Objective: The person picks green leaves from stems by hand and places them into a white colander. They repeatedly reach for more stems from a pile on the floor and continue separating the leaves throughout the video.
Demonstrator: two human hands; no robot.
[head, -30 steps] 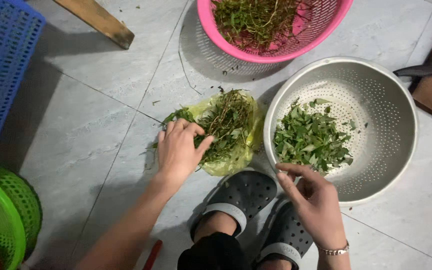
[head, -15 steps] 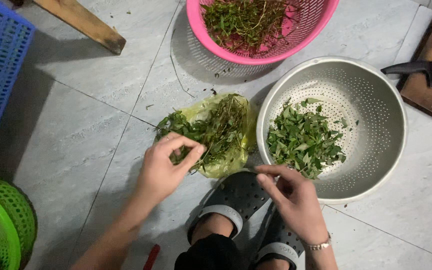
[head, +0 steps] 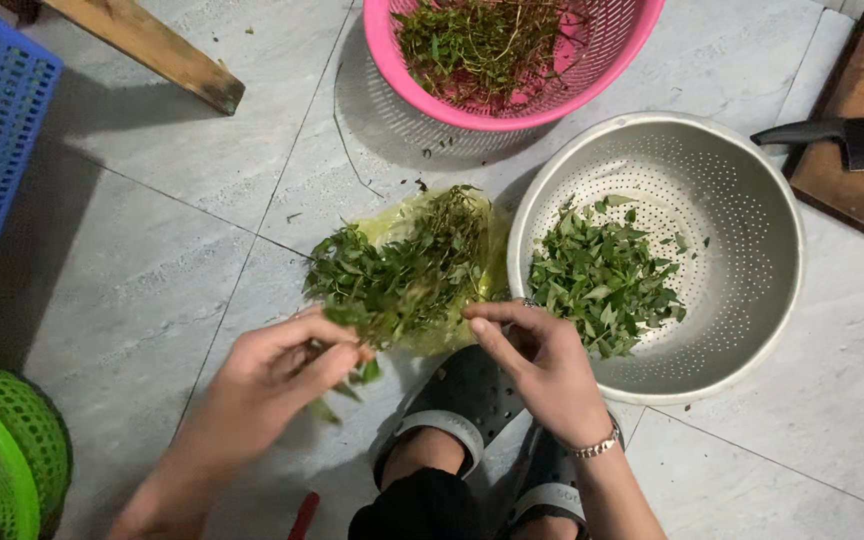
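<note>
Now | left hand [head: 272, 375] pinches herb sprig [head: 392, 285] | right hand [head: 542, 365] just beside

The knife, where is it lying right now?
In the head view the knife lies at the far right edge on a wooden board, just beyond the metal colander of picked leaves, away from both hands.

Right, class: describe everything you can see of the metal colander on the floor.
The metal colander is a round, silvery bowl, punched all over with small holes. It sits upright on the grey tiled floor, below the pink basket. A heap of plucked green leaves lies inside, toward its left. The right hand hovers at its near left rim.
</note>
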